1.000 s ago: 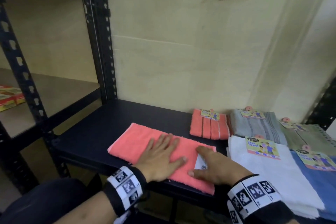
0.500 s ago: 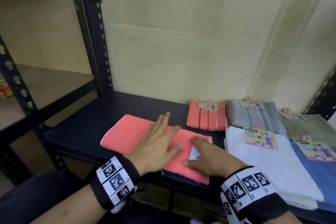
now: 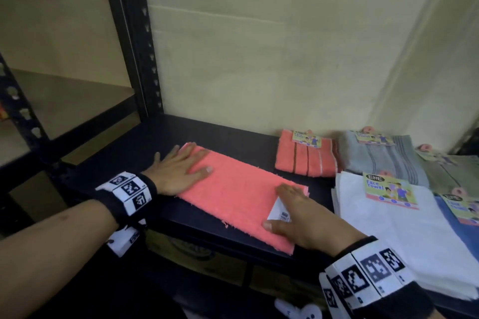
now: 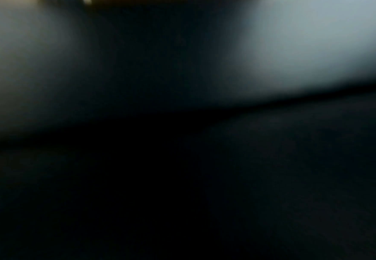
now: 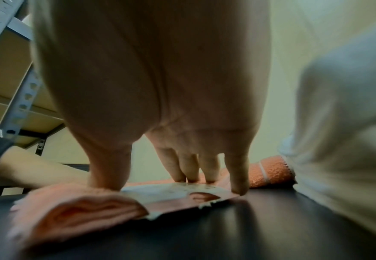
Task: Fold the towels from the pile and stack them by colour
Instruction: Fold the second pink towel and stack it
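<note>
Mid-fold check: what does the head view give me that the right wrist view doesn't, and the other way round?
Head only: the left hand flat on the coral towel's left end, the grey towel, blue towel, green towel and the printed tags.
Right wrist only: the towel's folded layers edge-on at its near corner, and the fingertips touching the white label.
Both: the right hand flat on the towel's right end, the label, the folded striped coral towel, the white towel and the black shelf.
</note>
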